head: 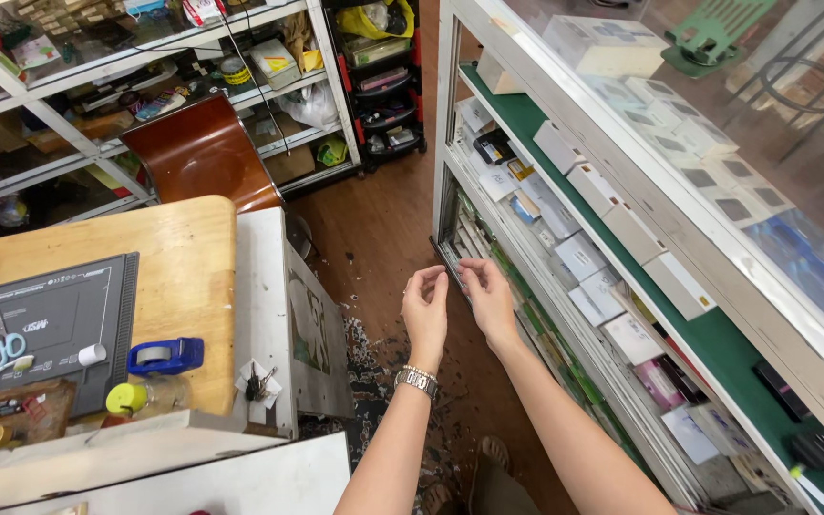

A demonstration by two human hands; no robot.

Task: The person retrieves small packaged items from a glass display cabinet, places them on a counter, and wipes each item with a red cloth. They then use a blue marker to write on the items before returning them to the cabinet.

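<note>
I held my left hand [425, 310] and right hand [488, 298] close together before the glass display case [717, 238], fingers loosely curled; whether they pinched anything I cannot tell. Inside the case, white boxes [612, 205] lay in rows on a green shelf [717, 334]. Left of the case stood a wooden surface [193, 277] carrying a blue tape dispenser [166, 356], above brown floorboards [374, 229].

Brown wood floor [383, 229]; glass display case [717, 238]; wooden workbench [183, 277]; cluttered shelves [78, 86].
</note>
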